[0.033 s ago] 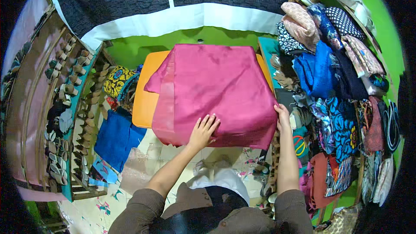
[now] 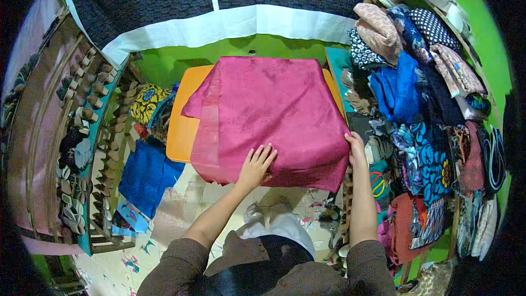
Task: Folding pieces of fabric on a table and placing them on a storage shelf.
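Observation:
A magenta satin-like cloth lies spread over an orange table and hangs past its near edge. Along its left side runs a paler, sheer-looking strip, with a flap sticking out beyond it. My left hand rests palm down on the cloth near the front edge, fingers stretched out. At the cloth's right side, my right hand pinches the edge near a corner fold; some of its fingers are hidden behind the fabric. Wrinkles run diagonally across the right half of the cloth.
Folded fabrics are heaped on shelving at the right, where scissors with red and yellow handles also lie. A rack of shoe forms stands left. Blue cloth and scraps lie on the floor. Dark fabric hangs behind the table.

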`<state>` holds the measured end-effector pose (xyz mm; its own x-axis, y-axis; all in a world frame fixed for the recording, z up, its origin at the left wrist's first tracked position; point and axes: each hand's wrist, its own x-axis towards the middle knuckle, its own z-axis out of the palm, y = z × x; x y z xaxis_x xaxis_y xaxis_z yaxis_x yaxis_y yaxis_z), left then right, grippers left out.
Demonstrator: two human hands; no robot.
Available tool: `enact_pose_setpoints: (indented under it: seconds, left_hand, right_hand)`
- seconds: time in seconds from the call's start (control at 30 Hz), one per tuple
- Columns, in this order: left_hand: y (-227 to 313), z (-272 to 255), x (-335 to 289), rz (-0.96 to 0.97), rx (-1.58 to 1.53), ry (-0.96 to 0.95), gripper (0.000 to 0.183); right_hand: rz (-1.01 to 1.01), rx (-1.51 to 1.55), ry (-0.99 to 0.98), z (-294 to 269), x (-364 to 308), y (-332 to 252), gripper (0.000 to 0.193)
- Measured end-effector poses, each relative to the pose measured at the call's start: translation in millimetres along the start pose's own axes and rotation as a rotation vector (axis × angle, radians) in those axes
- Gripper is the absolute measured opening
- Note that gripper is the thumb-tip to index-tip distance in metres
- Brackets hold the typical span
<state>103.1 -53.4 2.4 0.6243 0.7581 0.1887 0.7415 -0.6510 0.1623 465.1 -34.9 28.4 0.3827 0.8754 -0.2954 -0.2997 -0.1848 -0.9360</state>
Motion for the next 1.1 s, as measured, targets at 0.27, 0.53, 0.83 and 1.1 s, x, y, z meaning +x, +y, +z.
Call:
enact_pose_setpoints:
  seconds: [0.27,0.53,0.83,1.1]
  left_hand:
    - [12,-14,20,-0.012,-0.024,0.008,0.092]
    - [9,-8,30,0.01,-0.027,0.108,0.083]
    - [20,-8,42,0.007,-0.095,0.225,0.049]
    - [70,-23,77,-0.015,-0.159,0.2,0.037]
  right_hand:
    - [0.137,-0.042,-0.071,16,-12,-32,0.021]
    - [0.319,0.012,-0.299,9,9,-47,0.029]
    - [0.268,-0.107,-0.327,8,15,-65,0.024]
    - [-0.186,-0.369,-0.181,-37,29,-105,0.028]
